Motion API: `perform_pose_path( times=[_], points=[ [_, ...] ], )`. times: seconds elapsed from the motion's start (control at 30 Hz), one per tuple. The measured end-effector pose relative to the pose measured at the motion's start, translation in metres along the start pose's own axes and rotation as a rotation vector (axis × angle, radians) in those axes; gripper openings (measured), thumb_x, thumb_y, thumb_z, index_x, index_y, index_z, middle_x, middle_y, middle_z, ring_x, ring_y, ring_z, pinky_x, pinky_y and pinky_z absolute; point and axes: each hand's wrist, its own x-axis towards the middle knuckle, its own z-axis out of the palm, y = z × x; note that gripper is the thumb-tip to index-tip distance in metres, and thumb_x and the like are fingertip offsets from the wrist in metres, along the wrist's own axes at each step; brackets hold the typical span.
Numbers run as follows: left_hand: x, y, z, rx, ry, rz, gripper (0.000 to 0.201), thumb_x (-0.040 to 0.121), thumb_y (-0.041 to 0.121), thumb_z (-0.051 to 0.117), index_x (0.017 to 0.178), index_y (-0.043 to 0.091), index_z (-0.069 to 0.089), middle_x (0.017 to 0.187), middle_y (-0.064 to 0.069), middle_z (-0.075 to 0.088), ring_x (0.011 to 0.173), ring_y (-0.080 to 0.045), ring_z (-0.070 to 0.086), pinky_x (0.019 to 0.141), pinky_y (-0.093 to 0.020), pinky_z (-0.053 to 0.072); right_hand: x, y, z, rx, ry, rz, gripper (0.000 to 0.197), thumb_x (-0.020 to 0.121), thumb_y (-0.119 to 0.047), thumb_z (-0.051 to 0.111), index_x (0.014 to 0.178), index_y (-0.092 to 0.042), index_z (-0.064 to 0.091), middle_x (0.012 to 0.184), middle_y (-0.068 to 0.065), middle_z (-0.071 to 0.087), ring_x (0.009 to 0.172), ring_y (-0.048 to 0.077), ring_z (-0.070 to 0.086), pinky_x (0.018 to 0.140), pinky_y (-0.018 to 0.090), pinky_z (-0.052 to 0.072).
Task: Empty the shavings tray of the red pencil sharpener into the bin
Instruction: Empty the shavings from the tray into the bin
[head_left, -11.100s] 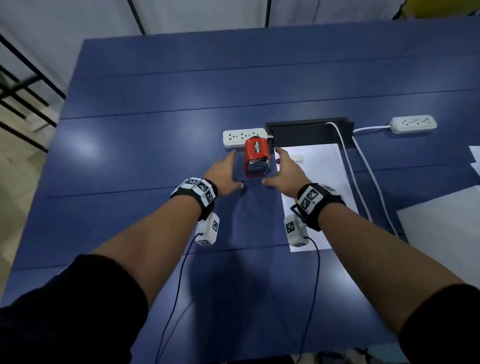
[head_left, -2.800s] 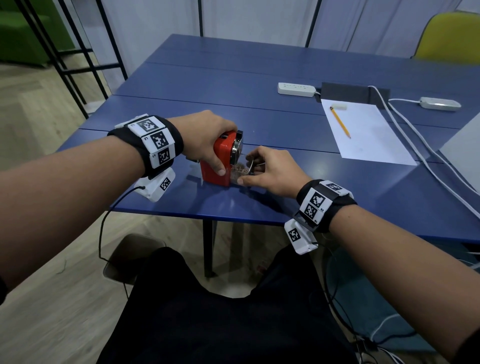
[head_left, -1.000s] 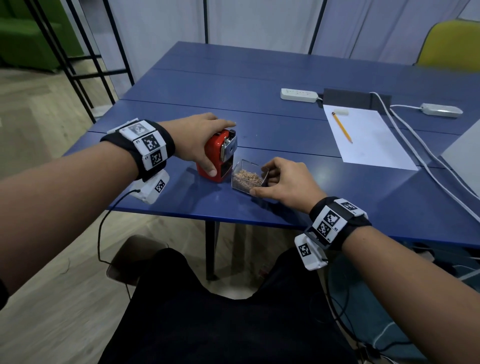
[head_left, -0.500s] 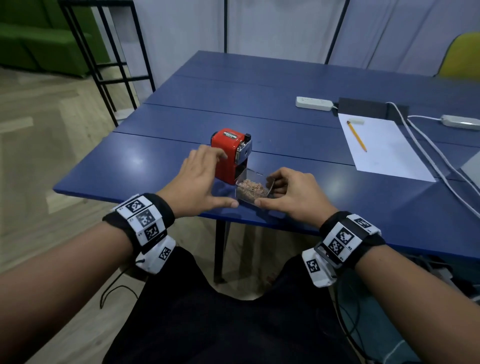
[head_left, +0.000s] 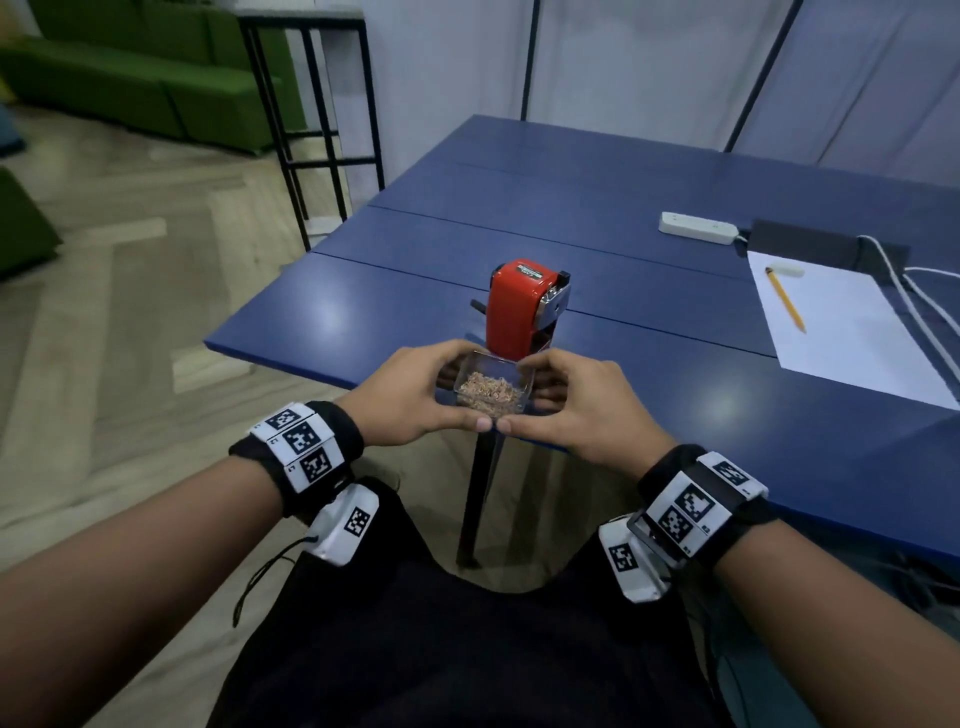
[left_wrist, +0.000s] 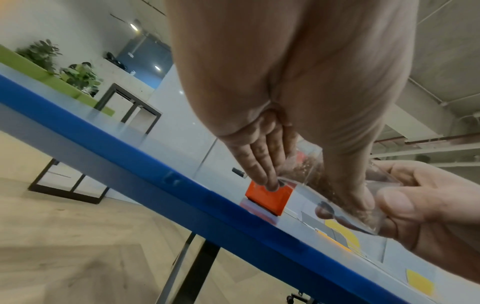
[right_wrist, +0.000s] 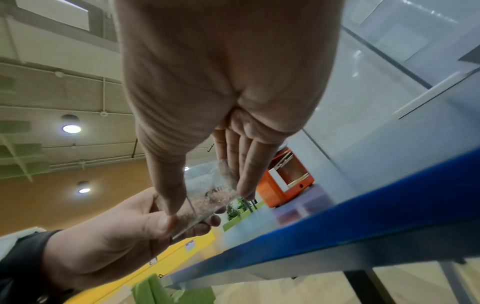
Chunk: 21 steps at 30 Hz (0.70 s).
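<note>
1. The shavings tray is a small clear box with brown pencil shavings inside. It is held in the air between both hands, in front of the near edge of the blue bench and apart from it.
2. The left hand grips the left side of the tray: the thumb lies along the near wall and the fingers curl around the far side.
3. The right hand grips the right side in the same way. The two thumb tips almost meet at the near wall.
4. In the left wrist view the tray looks tilted, and the shavings lie against its lower wall.
5. The red pencil sharpener stands upright on the bench, just beyond the hands and not touching them. In the right wrist view its lower slot is open.
6. On the far right side of the bench lies a white sheet of paper with a yellow pencil on it. A white power strip lies farther away, and white cables run along the right edge of the paper.
</note>
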Motion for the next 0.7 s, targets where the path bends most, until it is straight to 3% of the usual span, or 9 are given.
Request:
perform_pose_path(
  times=[0.13,0.23,0.3,0.4,0.5,0.63,0.7],
  points=[
    [-0.027,-0.015,-0.016,-0.002,0.087,-0.072,0.077,0.064,0.057,0.093,0.129,0.028,0.063,0.116,0.014,0.074,0.106,0.000,0.071,0.096,-0.036,0.060,0.009,-0.016,0.024,0.049,-0.050,-0.058,0.083,0.071,-0.042,0.097,0.141,-0.014,0.064,0.126,-0.003,0.074,0.104,0.000,0.071,0.089,0.007,0.056],
    [-0.052,-0.029,-0.028,-0.029,0.154,-0.114,0.078,0.063,0.054,0.095,0.127,0.026,0.061,0.115,0.012,0.073,0.104,-0.002,0.071,0.096,-0.035,0.059,0.017,-0.031,0.046,0.087,-0.078,-0.106,0.083,0.072,-0.043,0.097,0.143,-0.013,0.063,0.129,-0.001,0.074,0.115,0.006,0.072,0.099,0.020,0.059],
    [-0.067,-0.037,-0.036,-0.014,0.181,-0.134,0.077,0.065,0.050,0.096,0.128,0.026,0.059,0.114,0.011,0.072,0.102,-0.002,0.071,0.094,-0.033,0.059,0.023,-0.040,0.062,0.114,-0.101,-0.119,0.083,0.073,-0.042,0.097,0.143,-0.013,0.063,0.131,0.000,0.073,0.118,0.007,0.071,0.101,0.023,0.059],
    [-0.087,-0.051,-0.046,-0.027,0.203,-0.179,0.077,0.065,0.044,0.097,0.129,0.025,0.058,0.116,0.007,0.072,0.100,-0.008,0.072,0.090,-0.036,0.060,0.031,-0.051,0.086,0.135,-0.150,-0.129,0.081,0.074,-0.040,0.096,0.144,-0.016,0.061,0.131,-0.003,0.071,0.116,0.008,0.071,0.097,0.017,0.058],
    [-0.104,-0.069,-0.053,-0.016,0.218,-0.223,0.078,0.064,0.044,0.097,0.128,0.023,0.059,0.116,0.005,0.071,0.094,-0.015,0.072,0.086,-0.041,0.060,0.038,-0.060,0.108,0.135,-0.216,-0.123,0.079,0.075,-0.039,0.096,0.143,-0.020,0.061,0.125,-0.010,0.068,0.102,-0.004,0.071,0.090,0.010,0.057],
    [-0.126,-0.099,-0.055,-0.021,0.229,-0.289,0.078,0.058,0.053,0.094,0.124,0.028,0.059,0.114,0.008,0.071,0.093,-0.016,0.072,0.086,-0.043,0.060,0.046,-0.066,0.140,0.124,-0.293,-0.082,0.080,0.072,-0.045,0.097,0.141,-0.027,0.062,0.131,-0.009,0.071,0.097,0.002,0.076,0.095,0.032,0.063],
    [-0.134,-0.112,-0.055,-0.007,0.221,-0.315,0.077,0.057,0.055,0.093,0.122,0.030,0.059,0.112,0.009,0.072,0.090,-0.016,0.072,0.085,-0.043,0.059,0.049,-0.067,0.155,0.119,-0.322,-0.067,0.080,0.071,-0.044,0.097,0.141,-0.027,0.061,0.132,-0.008,0.071,0.098,0.005,0.077,0.096,0.035,0.063]
  ],
)
